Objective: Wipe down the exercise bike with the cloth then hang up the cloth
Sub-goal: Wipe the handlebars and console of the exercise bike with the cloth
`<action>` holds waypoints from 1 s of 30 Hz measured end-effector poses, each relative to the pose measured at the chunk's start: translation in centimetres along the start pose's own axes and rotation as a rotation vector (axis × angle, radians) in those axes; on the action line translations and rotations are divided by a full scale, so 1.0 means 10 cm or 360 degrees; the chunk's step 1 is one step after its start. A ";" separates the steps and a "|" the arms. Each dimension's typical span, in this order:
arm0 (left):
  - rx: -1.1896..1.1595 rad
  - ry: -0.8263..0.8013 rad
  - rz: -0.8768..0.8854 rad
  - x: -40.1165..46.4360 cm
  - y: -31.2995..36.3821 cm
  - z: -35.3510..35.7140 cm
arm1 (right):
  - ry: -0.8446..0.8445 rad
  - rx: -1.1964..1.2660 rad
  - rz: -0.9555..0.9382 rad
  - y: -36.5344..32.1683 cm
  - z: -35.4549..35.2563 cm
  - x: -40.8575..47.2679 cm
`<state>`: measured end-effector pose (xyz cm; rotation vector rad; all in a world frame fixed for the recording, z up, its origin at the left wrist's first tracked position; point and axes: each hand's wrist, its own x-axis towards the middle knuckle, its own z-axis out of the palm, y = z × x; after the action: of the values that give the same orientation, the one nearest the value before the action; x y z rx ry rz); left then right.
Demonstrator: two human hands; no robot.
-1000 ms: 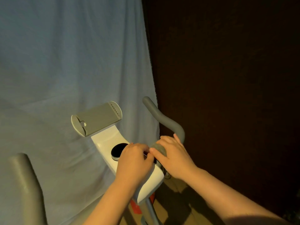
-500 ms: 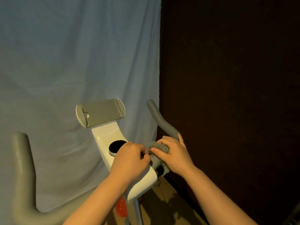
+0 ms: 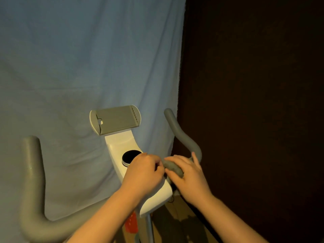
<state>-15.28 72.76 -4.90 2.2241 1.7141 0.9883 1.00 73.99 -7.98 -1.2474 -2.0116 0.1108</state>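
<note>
Your right hand (image 3: 188,178) lay over the bunched grey cloth (image 3: 172,167), its fingers curled round it at the base of the right handlebar (image 3: 182,135), whose long axis rose up and away from you. Your left hand (image 3: 142,172) sat just beside it on the white console (image 3: 121,146); whether its curled fingers pinched the cloth, I could not tell. A pale sheet (image 3: 78,67) hung behind the bike.

Both bare forearms are extended forward from the lower edge and converge at the centre. The left hand (image 3: 142,172) is curled into a loose fist, knuckles up. The right hand (image 3: 188,174) is closed around a bunched grey fabric cloth (image 3: 172,166), with fingertips touching the left hand.
</note>
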 end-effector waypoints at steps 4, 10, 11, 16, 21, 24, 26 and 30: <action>0.0011 -0.0021 -0.0010 -0.01 -0.01 -0.01 | 0.0136 -0.0137 0.0268 0.12 -0.10 0.15; 0.0024 -0.0012 -0.0006 -0.01 0.02 -0.02 | -0.0019 -0.0201 -0.0036 0.05 -0.08 0.06; 0.0029 -0.0011 -0.0004 -0.01 0.02 -0.02 | 0.0029 -0.0262 0.0014 0.13 -0.12 0.11; -0.0007 -0.0002 0.0007 -0.02 0.02 -0.02 | 0.0116 -0.0121 0.0163 -0.02 0.02 0.01; 0.0010 -0.0003 0.0024 -0.01 0.02 -0.02 | 0.0059 -0.0247 0.0160 0.20 -0.12 0.14; 0.0000 0.0010 0.0031 -0.02 0.01 -0.02 | 0.0119 -0.0097 0.0270 0.07 0.00 0.07; 0.0011 0.0029 0.0037 -0.01 0.01 -0.01 | 0.0055 -0.0036 0.0144 0.00 0.02 0.00; 0.0031 0.0034 0.0017 -0.01 0.01 0.00 | -0.0118 0.0076 0.0150 0.16 -0.16 0.10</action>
<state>-15.22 72.63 -4.88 2.2450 1.7298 1.0055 2.96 75.10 -6.98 -1.3252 -2.0010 0.2530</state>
